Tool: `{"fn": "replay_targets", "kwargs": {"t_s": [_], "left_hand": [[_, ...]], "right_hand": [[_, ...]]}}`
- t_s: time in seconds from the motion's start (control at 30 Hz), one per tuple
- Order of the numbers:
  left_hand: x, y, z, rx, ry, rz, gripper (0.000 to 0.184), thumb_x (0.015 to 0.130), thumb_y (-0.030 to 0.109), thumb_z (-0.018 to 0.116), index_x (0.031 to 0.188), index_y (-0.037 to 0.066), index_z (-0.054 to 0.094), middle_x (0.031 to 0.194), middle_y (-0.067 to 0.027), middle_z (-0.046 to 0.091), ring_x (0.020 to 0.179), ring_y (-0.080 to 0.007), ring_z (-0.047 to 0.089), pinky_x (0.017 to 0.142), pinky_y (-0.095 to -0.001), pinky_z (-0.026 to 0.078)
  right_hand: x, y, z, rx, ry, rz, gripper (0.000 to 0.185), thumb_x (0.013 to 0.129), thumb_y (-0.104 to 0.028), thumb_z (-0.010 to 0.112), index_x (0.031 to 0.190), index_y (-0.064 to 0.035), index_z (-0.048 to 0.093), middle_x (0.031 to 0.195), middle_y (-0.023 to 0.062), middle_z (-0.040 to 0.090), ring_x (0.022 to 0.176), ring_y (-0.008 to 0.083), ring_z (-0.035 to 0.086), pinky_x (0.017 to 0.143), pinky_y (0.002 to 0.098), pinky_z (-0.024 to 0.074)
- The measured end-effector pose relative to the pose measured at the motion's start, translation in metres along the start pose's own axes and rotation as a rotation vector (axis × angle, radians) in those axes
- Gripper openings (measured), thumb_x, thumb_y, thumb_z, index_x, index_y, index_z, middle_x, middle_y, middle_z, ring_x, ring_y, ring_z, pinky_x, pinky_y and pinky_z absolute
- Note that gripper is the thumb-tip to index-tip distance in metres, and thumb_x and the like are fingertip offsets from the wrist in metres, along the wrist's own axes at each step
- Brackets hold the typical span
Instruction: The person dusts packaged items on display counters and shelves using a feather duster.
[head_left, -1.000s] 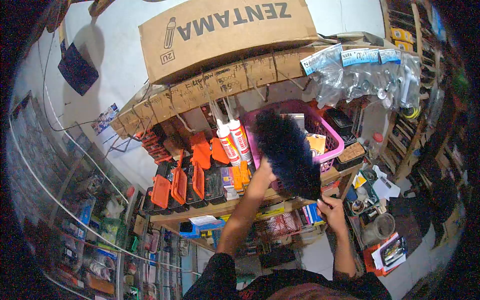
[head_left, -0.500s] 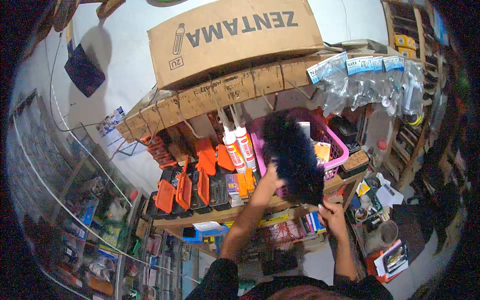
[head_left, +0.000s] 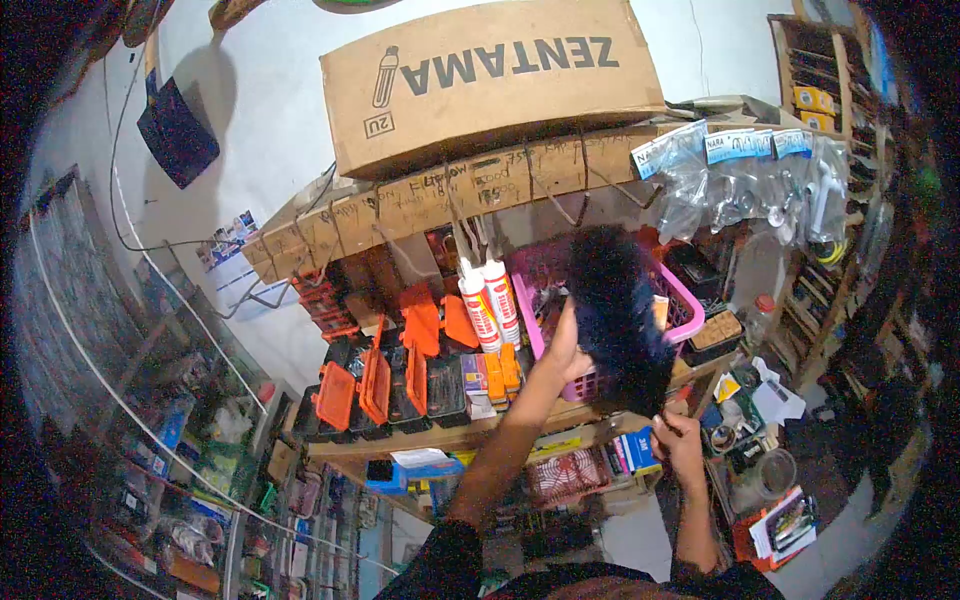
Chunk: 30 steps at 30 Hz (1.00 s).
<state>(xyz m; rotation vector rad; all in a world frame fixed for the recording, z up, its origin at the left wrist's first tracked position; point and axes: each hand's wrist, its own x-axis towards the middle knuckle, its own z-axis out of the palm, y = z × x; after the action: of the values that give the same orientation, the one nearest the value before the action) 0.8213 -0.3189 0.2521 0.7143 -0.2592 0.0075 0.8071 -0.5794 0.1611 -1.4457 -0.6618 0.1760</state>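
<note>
A dark, fluffy duster-like item (head_left: 620, 320) stands in front of the pink plastic basket (head_left: 685, 305), hiding part of it. My left hand (head_left: 567, 345) lies against the item's left side, thumb pointing up; its other fingers are partly hidden. Below the item's lower end, my right hand (head_left: 680, 440) is closed with its fingers pinched around that end. Two white and red sealant tubes (head_left: 490, 305) stand left of the basket, beside small orange boxes (head_left: 502, 372).
Black cases with orange lids (head_left: 375, 385) line the shelf at left. Above hang metal hooks and bagged parts (head_left: 740, 180), under a large cardboard box (head_left: 490, 80). A glass cabinet (head_left: 150, 430) stands at far left. Cluttered containers (head_left: 775, 470) lie at lower right.
The dark item and both hands have shifted right, and the item stands more upright. My left hand's thumb now points up. The whole view has shifted slightly.
</note>
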Motion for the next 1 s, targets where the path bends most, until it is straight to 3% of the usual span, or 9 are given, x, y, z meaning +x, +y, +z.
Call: {"fn": "replay_targets", "kwargs": {"t_s": [0.17,0.27,0.37,0.43,0.47,0.57,0.7,0.77,1.0], "left_hand": [[0.002,0.001,0.011,-0.022,0.092,-0.043,0.053,0.095,0.05,0.047,0.125,0.007,0.057,0.12,-0.0095,0.063,0.106,-0.0269,0.061,0.098,-0.044,0.047],[0.003,-0.003,0.0,0.038,0.237,-0.042,0.058,0.095,0.056,0.043,0.124,0.009,0.058,0.119,-0.0078,0.064,0.104,-0.0245,0.061,0.096,-0.0437,0.047],[0.018,-0.015,-0.045,0.144,0.095,0.013,0.059,0.094,0.057,0.042,0.123,0.009,0.06,0.117,-0.0067,0.065,0.103,-0.0235,0.062,0.094,-0.0419,0.047],[0.0,0.005,0.015,-0.02,0.088,-0.07,0.053,0.095,0.052,0.045,0.119,0.009,0.062,0.114,-0.0074,0.066,0.102,-0.0238,0.062,0.092,-0.0419,0.05],[0.001,0.006,0.031,-0.005,0.134,0.018,0.053,0.095,0.052,0.045,0.119,0.008,0.061,0.113,-0.0083,0.066,0.102,-0.0238,0.062,0.093,-0.0417,0.049],[0.025,-0.028,-0.056,-0.034,0.019,-0.037,0.061,0.094,0.059,0.044,0.123,0.008,0.059,0.115,-0.0081,0.065,0.103,-0.0235,0.062,0.095,-0.0415,0.048],[-0.008,0.009,0.038,0.044,0.199,-0.059,0.07,0.091,0.068,0.04,0.119,0.008,0.062,0.114,-0.0085,0.066,0.098,-0.0235,0.064,0.09,-0.0433,0.049],[-0.003,0.006,0.021,0.033,0.025,-0.105,0.07,0.09,0.069,0.039,0.122,0.01,0.06,0.111,-0.0072,0.066,0.097,-0.023,0.064,0.088,-0.0429,0.05],[0.003,-0.002,0.002,0.021,0.02,-0.063,0.071,0.089,0.07,0.04,0.124,0.011,0.058,0.11,-0.009,0.067,0.096,-0.0262,0.065,0.089,-0.0444,0.05]], "right_hand": [[-0.004,-0.002,-0.005,-0.037,0.137,0.047,0.027,0.088,-0.017,0.063,0.067,-0.002,0.056,0.062,-0.0007,0.054,0.061,0.0088,0.047,0.057,0.0283,0.0365],[-0.011,-0.023,-0.008,-0.064,0.006,0.142,0.033,0.09,-0.023,0.064,0.064,-0.0031,0.057,0.061,0.0,0.055,0.06,0.0098,0.051,0.057,0.0271,0.0385],[-0.01,-0.017,-0.017,-0.126,0.055,0.057,0.033,0.092,-0.023,0.062,0.066,-0.0033,0.057,0.061,0.0003,0.056,0.058,0.0097,0.052,0.055,0.0258,0.0398],[-0.008,0.03,-0.027,-0.069,0.249,0.035,0.025,0.093,-0.017,0.059,0.072,-0.0038,0.057,0.062,0.0003,0.055,0.054,0.0087,0.051,0.052,0.0239,0.039],[-0.009,-0.006,-0.022,-0.094,0.059,0.024,0.023,0.093,-0.017,0.059,0.074,-0.0038,0.057,0.064,0.0003,0.056,0.056,0.0083,0.052,0.052,0.0238,0.0391],[-0.018,-0.017,-0.02,-0.188,-0.032,0.059,0.027,0.095,-0.019,0.057,0.071,-0.0056,0.055,0.062,-0.0007,0.055,0.054,0.0069,0.05,0.051,0.0227,0.038],[-0.023,-0.02,-0.008,-0.112,0.083,0.099,0.028,0.094,-0.018,0.058,0.069,-0.0062,0.055,0.061,-0.0024,0.053,0.052,0.0059,0.047,0.049,0.0216,0.0342],[-0.03,-0.021,0.0,-0.116,0.079,0.155,0.027,0.094,-0.018,0.059,0.069,-0.0065,0.055,0.061,-0.0031,0.053,0.05,0.0056,0.045,0.047,0.0217,0.032],[-0.041,0.011,0.009,-0.1,0.107,0.026,0.027,0.094,-0.02,0.058,0.07,-0.0086,0.054,0.061,-0.0036,0.051,0.048,0.0057,0.042,0.045,0.0231,0.0291]]}}
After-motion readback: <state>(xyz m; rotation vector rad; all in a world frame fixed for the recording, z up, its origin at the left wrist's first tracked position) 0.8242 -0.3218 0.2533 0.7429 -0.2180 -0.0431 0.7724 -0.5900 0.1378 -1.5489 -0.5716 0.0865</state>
